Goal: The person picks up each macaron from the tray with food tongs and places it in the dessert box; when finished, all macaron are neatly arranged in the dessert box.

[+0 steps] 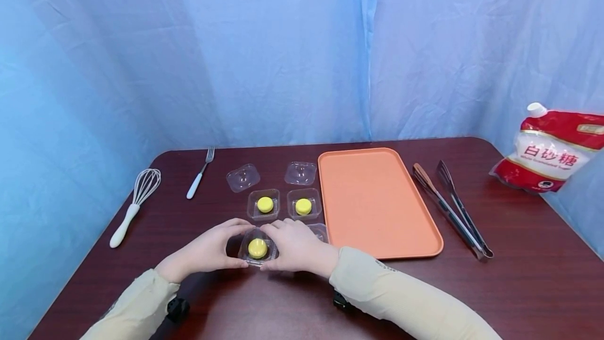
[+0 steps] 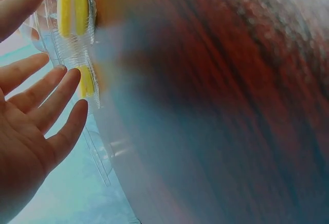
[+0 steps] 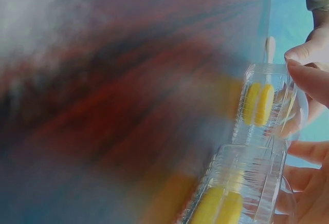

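Thumb and fingers of my left hand (image 1: 212, 250) hold the left side of a clear plastic box (image 1: 246, 252) with a yellow macaron (image 1: 257, 248) inside. My right hand (image 1: 294, 245) grips the box's right side; both thumbs are at its near corners. In the right wrist view, a clear domed lid (image 3: 303, 110) shows on this box. Another clear box (image 3: 252, 175) with a yellow macaron (image 3: 218, 206) stands beside it, mostly hidden behind my right hand in the head view. Behind are two lidless boxes with yellow macarons (image 1: 265, 204) (image 1: 303, 206).
Two clear lids (image 1: 243, 178) (image 1: 300, 173) lie at the back. An orange tray (image 1: 377, 203) is right of the boxes, then metal tongs (image 1: 453, 211). A whisk (image 1: 137, 206) and a fork (image 1: 200, 173) lie left. A sugar bag (image 1: 549, 151) sits at the right edge.
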`<state>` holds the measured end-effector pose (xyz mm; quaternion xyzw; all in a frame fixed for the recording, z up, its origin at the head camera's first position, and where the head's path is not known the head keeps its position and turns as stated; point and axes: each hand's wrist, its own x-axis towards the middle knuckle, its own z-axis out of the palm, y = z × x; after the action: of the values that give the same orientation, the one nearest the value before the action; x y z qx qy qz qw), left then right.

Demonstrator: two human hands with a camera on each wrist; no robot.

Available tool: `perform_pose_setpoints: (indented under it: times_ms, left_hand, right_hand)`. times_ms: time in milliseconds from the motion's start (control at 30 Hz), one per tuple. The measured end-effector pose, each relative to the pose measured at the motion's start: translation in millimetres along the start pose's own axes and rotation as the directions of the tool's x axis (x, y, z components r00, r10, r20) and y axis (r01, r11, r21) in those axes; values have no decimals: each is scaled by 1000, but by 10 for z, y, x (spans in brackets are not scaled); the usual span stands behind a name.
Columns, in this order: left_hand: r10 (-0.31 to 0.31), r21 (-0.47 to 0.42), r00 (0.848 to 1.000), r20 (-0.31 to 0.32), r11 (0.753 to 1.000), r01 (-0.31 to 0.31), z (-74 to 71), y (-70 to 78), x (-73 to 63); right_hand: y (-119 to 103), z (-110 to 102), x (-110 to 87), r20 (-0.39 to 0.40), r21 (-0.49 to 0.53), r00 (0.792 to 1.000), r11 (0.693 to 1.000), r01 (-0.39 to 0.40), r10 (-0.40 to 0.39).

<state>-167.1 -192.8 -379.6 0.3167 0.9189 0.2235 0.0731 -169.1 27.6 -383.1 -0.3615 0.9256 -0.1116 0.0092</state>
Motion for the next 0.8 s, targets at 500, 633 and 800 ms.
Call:
perform_pose_setpoints:
  times_ms: [500,633,800]
  left_hand:
    - [-36,-1,999,21,999,36,2,24,-8]
    - [-28,4,999,23,1000,28,4,17,-14]
    - [-11,15,1000,17,1000,11,23,8,-17]
  right_hand:
    - [-34,-7,-21,0,-57,1000,998,10,-10]
    - [-35,1,-23,7,-61,1000,998,11,-10]
    - [-48,5,-23,-1,-75,1000,997,16,-17]
